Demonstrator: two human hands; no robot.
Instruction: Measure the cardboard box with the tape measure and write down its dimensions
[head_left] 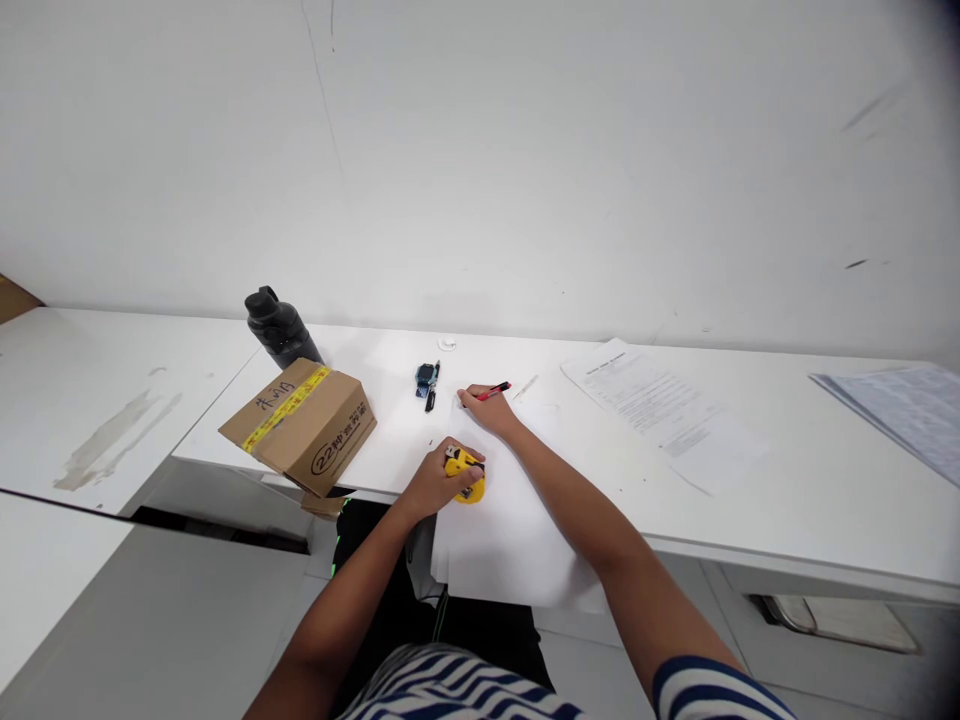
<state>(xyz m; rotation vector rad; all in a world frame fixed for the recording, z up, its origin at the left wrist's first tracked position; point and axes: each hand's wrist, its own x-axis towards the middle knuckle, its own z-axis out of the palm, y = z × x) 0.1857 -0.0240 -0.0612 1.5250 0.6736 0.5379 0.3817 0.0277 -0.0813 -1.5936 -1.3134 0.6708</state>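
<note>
My left hand [435,482] is closed round a yellow tape measure [471,490], which rests over the left side of a white sheet of paper [517,540]. Farther up, at the sheet's far end, my right hand [484,408] grips a red pen [498,390] with a dark end, its tip side hidden by my fingers. The paper hangs over the table's front edge, and more sheets show beneath it at the lower left. Just left of my right hand lie a dark watch-like device [427,374] and a black pen [430,400].
A cardboard box [300,415] with yellow tape sits at the table's left front, jutting past the edge. Behind it stands a dark bottle [279,325]. Printed sheets [645,400] lie to the right, with another paper stack [900,410] farther right. A white wall [525,180] rises behind the table.
</note>
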